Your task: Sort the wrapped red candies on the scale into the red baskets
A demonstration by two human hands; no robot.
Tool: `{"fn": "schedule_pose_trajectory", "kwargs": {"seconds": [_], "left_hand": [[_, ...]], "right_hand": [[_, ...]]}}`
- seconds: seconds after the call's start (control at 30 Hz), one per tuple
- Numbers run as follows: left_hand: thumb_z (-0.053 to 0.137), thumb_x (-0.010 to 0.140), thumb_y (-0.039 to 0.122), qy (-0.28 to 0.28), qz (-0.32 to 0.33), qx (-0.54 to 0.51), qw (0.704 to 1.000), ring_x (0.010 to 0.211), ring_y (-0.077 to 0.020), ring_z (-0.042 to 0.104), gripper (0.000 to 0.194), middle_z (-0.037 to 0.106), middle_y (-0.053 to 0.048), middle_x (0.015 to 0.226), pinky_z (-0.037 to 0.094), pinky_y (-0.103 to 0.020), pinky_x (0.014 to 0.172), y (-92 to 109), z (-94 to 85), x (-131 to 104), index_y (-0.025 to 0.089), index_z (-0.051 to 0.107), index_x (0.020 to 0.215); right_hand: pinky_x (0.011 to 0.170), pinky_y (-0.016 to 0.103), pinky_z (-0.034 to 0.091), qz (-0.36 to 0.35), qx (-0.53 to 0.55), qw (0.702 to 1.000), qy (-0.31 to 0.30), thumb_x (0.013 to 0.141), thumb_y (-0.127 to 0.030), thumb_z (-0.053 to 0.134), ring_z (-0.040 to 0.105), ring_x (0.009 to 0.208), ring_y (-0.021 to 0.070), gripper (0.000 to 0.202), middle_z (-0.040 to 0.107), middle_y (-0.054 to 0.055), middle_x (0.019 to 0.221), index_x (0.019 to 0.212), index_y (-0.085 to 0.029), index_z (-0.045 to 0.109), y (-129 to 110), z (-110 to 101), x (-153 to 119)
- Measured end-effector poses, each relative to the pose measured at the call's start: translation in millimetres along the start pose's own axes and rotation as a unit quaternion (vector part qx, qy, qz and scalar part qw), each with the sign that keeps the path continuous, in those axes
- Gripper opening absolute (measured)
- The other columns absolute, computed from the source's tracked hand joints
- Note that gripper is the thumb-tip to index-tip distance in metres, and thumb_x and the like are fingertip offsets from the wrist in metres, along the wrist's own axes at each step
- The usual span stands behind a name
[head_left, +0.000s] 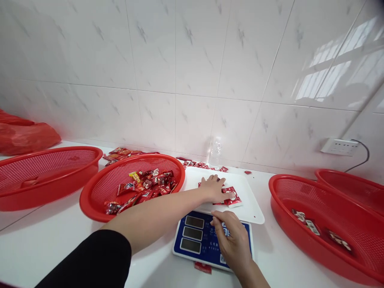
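A blue-fronted electronic scale (200,240) with a white weighing tray (249,208) stands on the white counter in front of me. My left hand (213,189) lies flat on a few red candy packets (234,198) on the tray, fingers spread. My right hand (232,238) rests on the scale's keypad panel, fingers curled down on the buttons, holding nothing. Left of the scale, a round red mesh basket (99,192) holds many red wrapped candies (145,186).
A second red basket (45,172) is at far left with a red plastic bag (21,136) behind it. Two more red baskets (303,236) sit at right, the nearer holding a few packets. Loose candies (198,164) line the tiled wall. A wall socket (339,146) is at right.
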State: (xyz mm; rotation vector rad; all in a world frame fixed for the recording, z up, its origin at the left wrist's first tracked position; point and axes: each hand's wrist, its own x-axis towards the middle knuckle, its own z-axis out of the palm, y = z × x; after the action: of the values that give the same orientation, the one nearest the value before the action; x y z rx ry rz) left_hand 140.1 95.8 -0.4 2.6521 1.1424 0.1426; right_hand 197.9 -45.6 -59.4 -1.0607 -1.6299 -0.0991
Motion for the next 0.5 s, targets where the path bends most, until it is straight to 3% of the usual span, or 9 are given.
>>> {"fn": "schedule_pose_trajectory", "kwargs": {"seconds": [0.13, 0.3, 0.5], "left_hand": [[0.037, 0.076, 0.072, 0.003, 0.037, -0.008, 0.999, 0.131, -0.033, 0.032, 0.074, 0.036, -0.011, 0.146, 0.026, -0.052, 0.104, -8, -3.8, 0, 0.026, 0.039, 0.134], [0.051, 0.074, 0.064, -0.004, 0.072, -0.028, 0.997, 0.127, -0.0283, 0.042, 0.079, 0.042, -0.008, 0.142, 0.035, -0.038, 0.102, -23, -15.9, -3, 0.023, 0.033, 0.139], [0.051, 0.072, 0.068, 0.009, 0.06, -0.022, 0.998, 0.127, -0.0322, 0.04, 0.084, 0.042, -0.012, 0.142, 0.032, -0.043, 0.103, -31, -18.2, -11, 0.021, 0.033, 0.14]], "right_hand": [[0.062, 0.031, 0.048, -0.006, -0.003, 1.0, -0.002, 0.087, -0.011, 0.05, 0.06, 0.068, 0.0171, 0.023, 0.064, 0.003, 0.073, 0.106, -0.021, 0.059, -2, -1, 1], [0.062, 0.031, 0.048, -0.009, 0.006, 1.0, -0.002, 0.087, -0.01, 0.049, 0.059, 0.068, 0.0168, 0.025, 0.064, 0.003, 0.074, 0.107, -0.021, 0.058, -3, -1, 2], [0.062, 0.031, 0.047, -0.005, 0.016, 1.0, -0.013, 0.087, -0.009, 0.05, 0.058, 0.07, 0.0167, 0.026, 0.063, 0.003, 0.074, 0.108, -0.021, 0.058, -1, 0, 0]]}}
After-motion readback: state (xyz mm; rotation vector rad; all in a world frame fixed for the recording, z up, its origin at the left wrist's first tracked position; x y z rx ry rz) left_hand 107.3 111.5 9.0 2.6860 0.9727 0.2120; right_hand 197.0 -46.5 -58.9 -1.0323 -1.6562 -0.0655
